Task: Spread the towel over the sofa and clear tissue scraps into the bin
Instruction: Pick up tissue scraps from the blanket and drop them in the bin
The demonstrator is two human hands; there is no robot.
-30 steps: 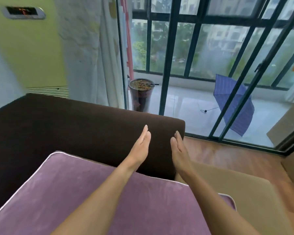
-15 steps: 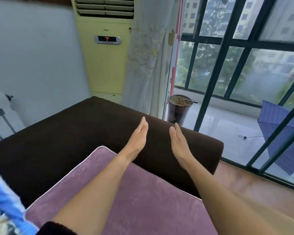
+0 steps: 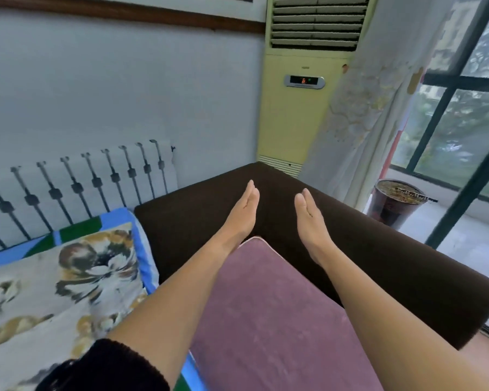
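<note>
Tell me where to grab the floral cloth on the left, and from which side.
Probably pinch the blue border of the floral cloth at its far right corner, coming from the right over the brown sofa. That edge looks free and slightly raised there, and it is nearest the open left hand.

Yellow air conditioner [image 3: 299,122] stands between radiator [image 3: 82,187] and curtain [image 3: 364,108].

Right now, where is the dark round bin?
In the head view the bin stands at the far right on the pale floor, just behind the brown sofa armrest, between the white curtain and a dark window post.
</note>
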